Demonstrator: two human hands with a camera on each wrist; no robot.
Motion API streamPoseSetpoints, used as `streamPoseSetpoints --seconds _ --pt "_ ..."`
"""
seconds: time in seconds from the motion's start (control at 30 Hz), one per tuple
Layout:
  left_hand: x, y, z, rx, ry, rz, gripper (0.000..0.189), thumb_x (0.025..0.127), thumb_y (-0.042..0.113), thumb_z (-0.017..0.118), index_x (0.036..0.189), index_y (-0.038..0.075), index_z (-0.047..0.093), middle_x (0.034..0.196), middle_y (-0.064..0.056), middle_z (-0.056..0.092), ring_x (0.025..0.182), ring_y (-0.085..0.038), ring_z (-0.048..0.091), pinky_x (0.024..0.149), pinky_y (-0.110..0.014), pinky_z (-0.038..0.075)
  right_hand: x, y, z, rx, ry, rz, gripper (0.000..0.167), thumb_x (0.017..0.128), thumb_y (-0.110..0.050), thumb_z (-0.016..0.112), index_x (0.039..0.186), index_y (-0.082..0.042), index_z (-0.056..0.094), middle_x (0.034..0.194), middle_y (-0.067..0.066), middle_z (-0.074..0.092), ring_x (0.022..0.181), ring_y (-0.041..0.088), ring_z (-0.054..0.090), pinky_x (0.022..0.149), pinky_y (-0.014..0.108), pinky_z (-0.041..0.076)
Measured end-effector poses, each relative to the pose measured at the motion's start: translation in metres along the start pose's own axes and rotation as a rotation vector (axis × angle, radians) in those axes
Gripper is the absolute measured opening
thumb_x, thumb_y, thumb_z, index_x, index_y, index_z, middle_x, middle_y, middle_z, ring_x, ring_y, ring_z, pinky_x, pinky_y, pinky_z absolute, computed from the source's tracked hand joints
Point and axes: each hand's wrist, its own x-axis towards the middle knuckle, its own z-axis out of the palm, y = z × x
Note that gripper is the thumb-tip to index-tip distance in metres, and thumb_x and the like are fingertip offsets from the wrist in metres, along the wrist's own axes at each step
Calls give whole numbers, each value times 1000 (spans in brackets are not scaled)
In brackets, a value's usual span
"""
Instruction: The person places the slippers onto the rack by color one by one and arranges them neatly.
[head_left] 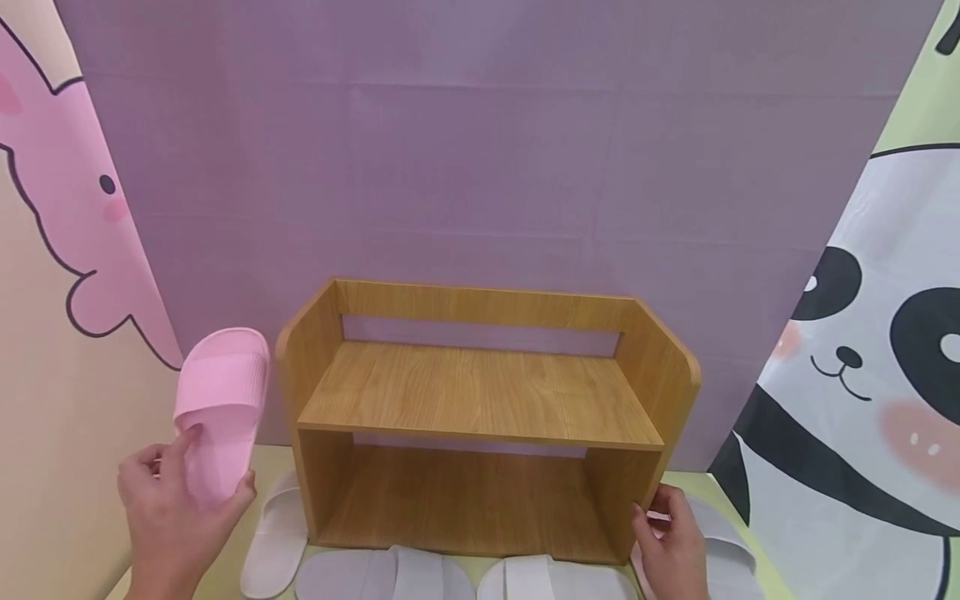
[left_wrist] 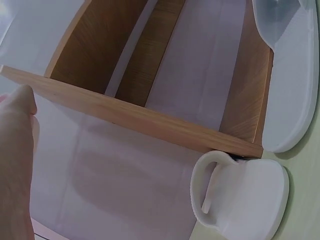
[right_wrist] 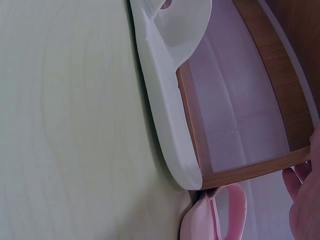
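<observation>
In the head view my left hand (head_left: 176, 508) holds a pink slipper (head_left: 225, 417) upright beside the shelf, with the thumb at its edge and fingers inside it. The left wrist view shows only part of that hand (left_wrist: 15, 155). My right hand (head_left: 671, 550) is at the right side panel of a small wooden two-tier shelf (head_left: 480, 400). In the right wrist view, that hand's fingers (right_wrist: 292, 182) lie along the panel's outer face, the panel passing between them and the rest of the hand. Below them is another pink slipper (right_wrist: 197, 220).
Pale slippers lie along the shelf's front, one (head_left: 382, 575) at left and one (head_left: 558, 579) at right. A white slipper (head_left: 273, 542) lies by its left side, a grey-white one (head_left: 723, 542) by its right. A purple cloth (head_left: 480, 167) hangs behind; a panda-print sheet (head_left: 847, 417) stands at right.
</observation>
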Motion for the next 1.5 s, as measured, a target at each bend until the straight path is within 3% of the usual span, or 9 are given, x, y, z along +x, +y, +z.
streamPoseSetpoints --seconds 0.3,0.43,0.57,0.67,0.77,0.83,0.93,1.07,1.5 --pt "3 8 0 -65 82 4 90 67 54 76 136 -3 68 118 -37 41 122 -3 28 92 -24 28 1 1 0 -27 1 -6 34 97 4 77 127 -4 62 112 14 73 96 -3 61 76 7 50" --pt "6 14 -2 -91 83 6 90 64 49 79 137 -2 69 117 -32 42 123 -2 29 95 -20 27 2 2 0 -44 -15 17 34 98 3 76 128 -5 62 113 13 73 98 1 61 77 10 51" --pt "10 27 -6 -110 73 -5 90 64 47 80 138 -3 67 118 -3 47 124 0 29 96 -19 27 2 3 1 -71 -36 38 33 100 1 74 130 -6 61 115 11 72 100 5 61 78 14 53" --pt "14 40 -9 -134 58 -19 89 62 39 83 138 -3 67 126 20 34 125 1 28 96 -16 27 2 2 1 -70 -40 43 33 100 1 74 129 -6 61 114 11 72 101 6 61 79 15 54" --pt "18 51 -10 -166 48 -22 89 56 27 86 138 -2 67 129 22 29 124 0 30 95 -14 29 2 2 0 -67 -41 37 33 100 1 74 129 -6 61 113 11 72 100 5 62 78 15 54" --pt "18 53 -9 -166 22 -23 92 53 23 88 140 0 68 128 18 33 124 -3 31 93 -13 31 2 3 0 -68 -43 36 33 99 1 74 128 -6 61 113 11 72 99 6 62 78 16 54" --pt "20 58 -5 -175 -4 2 95 51 19 91 142 2 67 123 -5 44 121 -12 36 90 -12 32 2 3 0 -72 -41 29 33 99 2 75 128 -5 61 112 11 72 98 6 62 77 16 55" --pt "21 68 -1 -165 -49 32 97 54 21 94 145 6 65 124 -31 42 115 -23 40 88 -16 35 3 3 -1 -76 -42 29 33 98 2 75 127 -6 61 112 11 73 98 6 62 77 16 54" --pt "29 101 22 -158 -128 130 85 64 35 90 140 6 65 121 -29 45 108 -34 48 79 -40 44 4 1 -3 -64 -53 30 33 98 2 75 128 -6 61 113 11 73 97 6 64 78 16 55"
